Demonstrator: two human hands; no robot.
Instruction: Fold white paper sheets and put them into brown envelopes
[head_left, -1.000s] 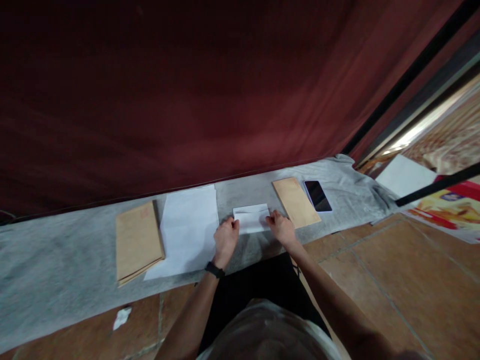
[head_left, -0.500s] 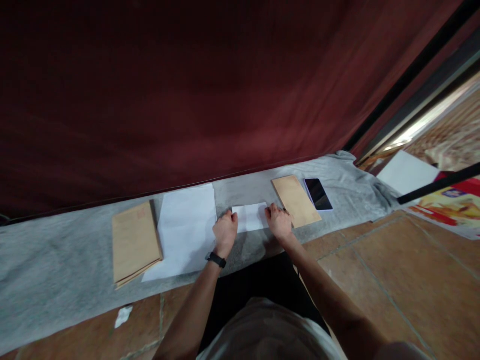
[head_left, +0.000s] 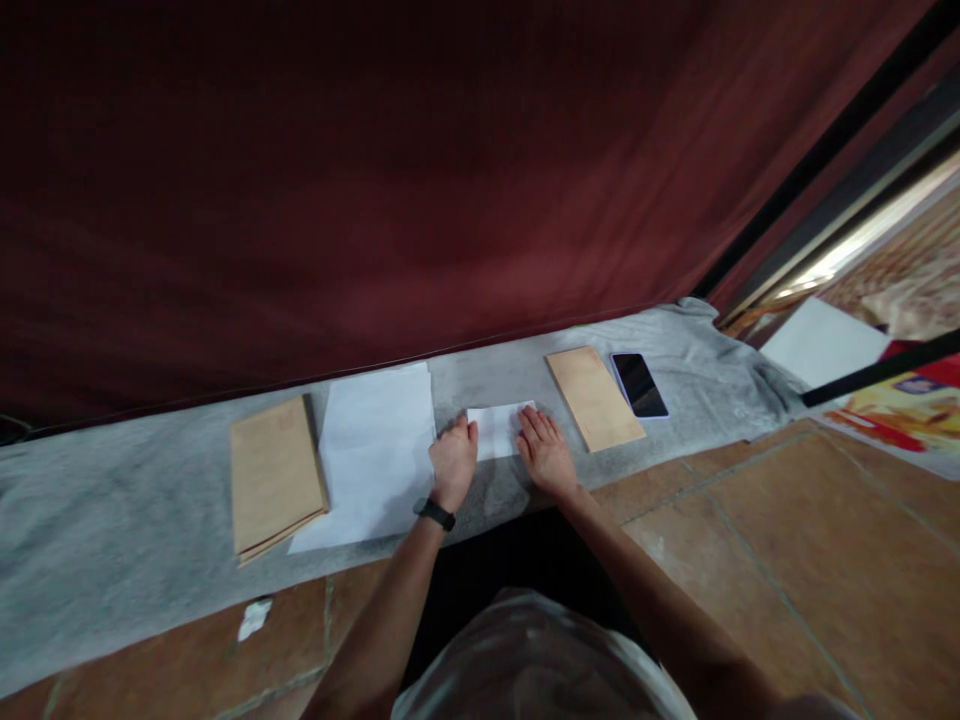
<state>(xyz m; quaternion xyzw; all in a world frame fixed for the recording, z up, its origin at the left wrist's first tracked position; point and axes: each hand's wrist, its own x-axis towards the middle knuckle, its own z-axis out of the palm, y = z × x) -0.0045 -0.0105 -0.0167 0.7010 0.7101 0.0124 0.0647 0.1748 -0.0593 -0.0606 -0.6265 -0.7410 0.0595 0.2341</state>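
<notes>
A folded white sheet of paper lies on the grey cloth between my hands. My left hand, closed, grips its left end with the thumb on top. My right hand rests flat on its right end, fingers stretched out. Left of my left hand is a pile of larger white sheets. Farther left sits a stack of brown envelopes. A single brown envelope lies just right of my right hand.
Beyond the single envelope is a phone with a dark screen. The grey cloth covers a long narrow surface against a dark red backing. A white scrap lies on the tiled floor. A black bar crosses at right.
My right hand has opened from a closed grip and moved slightly left, now flat over the folded paper's right end. My left hand keeps its grip.
</notes>
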